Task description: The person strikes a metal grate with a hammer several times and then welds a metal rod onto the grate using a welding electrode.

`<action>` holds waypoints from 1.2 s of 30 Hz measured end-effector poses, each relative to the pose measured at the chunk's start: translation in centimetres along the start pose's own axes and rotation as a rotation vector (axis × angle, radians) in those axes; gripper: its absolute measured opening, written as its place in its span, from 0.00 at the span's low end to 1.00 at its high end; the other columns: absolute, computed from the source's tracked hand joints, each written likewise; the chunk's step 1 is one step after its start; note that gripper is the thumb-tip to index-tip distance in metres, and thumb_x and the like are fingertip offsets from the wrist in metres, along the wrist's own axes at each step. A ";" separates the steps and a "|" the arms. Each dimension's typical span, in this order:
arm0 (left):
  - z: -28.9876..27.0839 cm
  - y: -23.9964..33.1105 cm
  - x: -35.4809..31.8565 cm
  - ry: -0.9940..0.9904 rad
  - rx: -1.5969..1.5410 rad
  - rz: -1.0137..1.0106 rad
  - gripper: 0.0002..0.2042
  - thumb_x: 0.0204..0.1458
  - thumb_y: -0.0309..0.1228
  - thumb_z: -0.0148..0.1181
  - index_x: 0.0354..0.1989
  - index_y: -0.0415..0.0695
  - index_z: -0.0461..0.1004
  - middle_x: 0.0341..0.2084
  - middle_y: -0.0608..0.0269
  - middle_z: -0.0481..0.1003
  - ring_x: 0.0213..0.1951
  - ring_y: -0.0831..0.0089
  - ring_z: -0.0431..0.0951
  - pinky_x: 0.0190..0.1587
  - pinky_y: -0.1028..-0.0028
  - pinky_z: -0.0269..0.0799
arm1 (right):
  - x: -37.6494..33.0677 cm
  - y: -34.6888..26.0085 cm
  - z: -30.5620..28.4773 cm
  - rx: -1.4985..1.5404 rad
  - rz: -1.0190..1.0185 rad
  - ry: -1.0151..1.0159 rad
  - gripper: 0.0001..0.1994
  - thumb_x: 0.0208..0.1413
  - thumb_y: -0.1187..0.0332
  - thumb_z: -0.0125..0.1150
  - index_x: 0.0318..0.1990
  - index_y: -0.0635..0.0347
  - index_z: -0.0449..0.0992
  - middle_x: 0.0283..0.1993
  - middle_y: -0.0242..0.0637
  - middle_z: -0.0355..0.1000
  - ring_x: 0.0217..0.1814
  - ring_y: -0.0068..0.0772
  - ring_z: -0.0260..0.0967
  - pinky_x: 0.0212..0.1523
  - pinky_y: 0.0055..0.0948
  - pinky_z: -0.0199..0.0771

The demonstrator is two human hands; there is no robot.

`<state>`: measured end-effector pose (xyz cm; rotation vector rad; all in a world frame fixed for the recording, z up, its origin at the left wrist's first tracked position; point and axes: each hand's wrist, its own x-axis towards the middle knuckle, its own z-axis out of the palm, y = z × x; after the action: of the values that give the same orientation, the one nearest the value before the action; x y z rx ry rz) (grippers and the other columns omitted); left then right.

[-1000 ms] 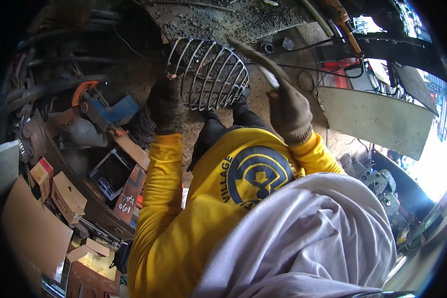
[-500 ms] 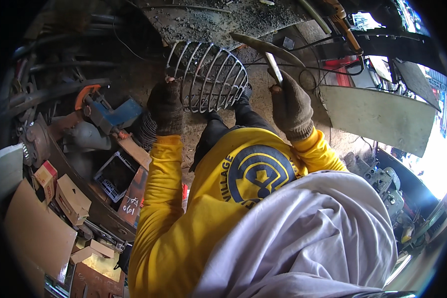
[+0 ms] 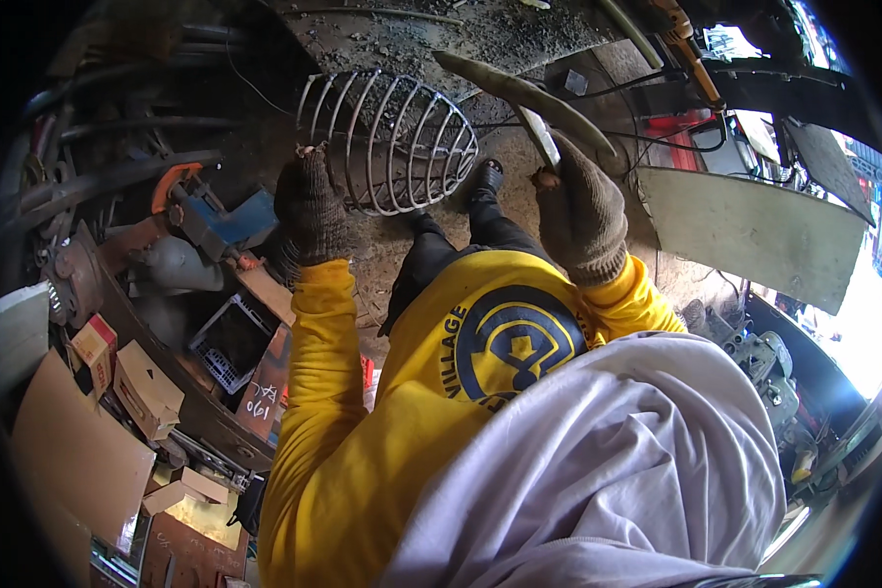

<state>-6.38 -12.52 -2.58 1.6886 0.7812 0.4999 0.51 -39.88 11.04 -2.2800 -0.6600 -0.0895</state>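
A cage-like basket of bent metal rods (image 3: 393, 147) tapers to a rounded end on the right, held out in front of my body. At its left edge, my gloved left hand (image 3: 311, 211) is closed around the frame, though the exact grip is partly hidden by the glove. My right hand (image 3: 586, 211), in a brown knit glove, is wrapped around the pale flat handle of a pick-shaped hammer (image 3: 524, 93). The hammer's long curved head lies crosswise above that hand, to the right of the basket and apart from it.
A plate strewn with dark debris (image 3: 382, 44) lies ahead. To my left stand a blue vise (image 3: 230, 220), a crate (image 3: 233, 343) and cardboard boxes (image 3: 149, 390). On the right are a pale board (image 3: 755, 230), an orange power tool (image 3: 691, 49) and machine parts (image 3: 764, 367).
The basket and my left hand have shifted left, and the basket sits slightly higher. The hammer has tilted, its right end lower and farther right. Both grips continue.
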 end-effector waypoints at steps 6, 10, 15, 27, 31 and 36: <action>-0.2 0.3 0.0 -0.042 0.054 -0.030 0.20 0.61 0.44 0.56 0.41 0.35 0.77 0.35 0.59 0.79 0.38 0.72 0.75 0.45 0.71 0.69 | 0.2 1.6 1.9 -0.058 0.014 -0.092 0.20 0.56 0.70 0.59 0.57 0.60 0.71 0.33 0.47 0.76 0.31 0.48 0.77 0.31 0.37 0.77; -0.4 -0.9 0.3 -0.038 0.148 0.012 0.20 0.61 0.45 0.55 0.41 0.35 0.77 0.34 0.60 0.79 0.37 0.72 0.75 0.44 0.71 0.69 | 0.0 1.4 1.8 -0.093 0.018 -0.114 0.20 0.56 0.70 0.59 0.57 0.59 0.70 0.33 0.46 0.76 0.32 0.47 0.78 0.31 0.37 0.77; -0.7 -2.4 0.8 -0.066 0.295 0.163 0.19 0.61 0.43 0.55 0.41 0.35 0.77 0.36 0.59 0.79 0.37 0.71 0.76 0.44 0.71 0.70 | 0.1 1.7 1.5 -0.116 0.012 -0.065 0.21 0.55 0.71 0.59 0.57 0.59 0.70 0.33 0.46 0.76 0.33 0.49 0.77 0.33 0.37 0.77; -0.5 -0.2 0.3 -0.077 0.303 0.085 0.23 0.62 0.46 0.52 0.45 0.32 0.75 0.39 0.49 0.79 0.41 0.61 0.78 0.47 0.68 0.70 | -1.7 2.5 1.1 -0.126 0.034 -0.097 0.20 0.55 0.71 0.59 0.56 0.60 0.71 0.37 0.48 0.77 0.36 0.51 0.77 0.34 0.37 0.78; -0.3 0.8 0.0 -0.037 0.286 0.064 0.23 0.61 0.46 0.52 0.44 0.32 0.75 0.39 0.50 0.79 0.40 0.61 0.77 0.46 0.68 0.69 | -1.8 2.0 1.0 -0.114 -0.004 -0.055 0.20 0.55 0.71 0.59 0.57 0.60 0.70 0.37 0.47 0.77 0.35 0.51 0.77 0.34 0.39 0.77; -0.9 -2.7 0.8 -0.082 0.278 0.174 0.22 0.62 0.45 0.53 0.44 0.33 0.76 0.39 0.54 0.79 0.40 0.65 0.77 0.47 0.69 0.69 | -1.5 1.6 0.5 -0.139 0.028 -0.092 0.21 0.55 0.70 0.59 0.57 0.58 0.68 0.34 0.44 0.76 0.36 0.50 0.76 0.34 0.40 0.76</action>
<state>-7.07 -11.03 -4.99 2.0346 0.6704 0.4532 -0.06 -41.17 9.28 -2.4380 -0.6877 -0.0172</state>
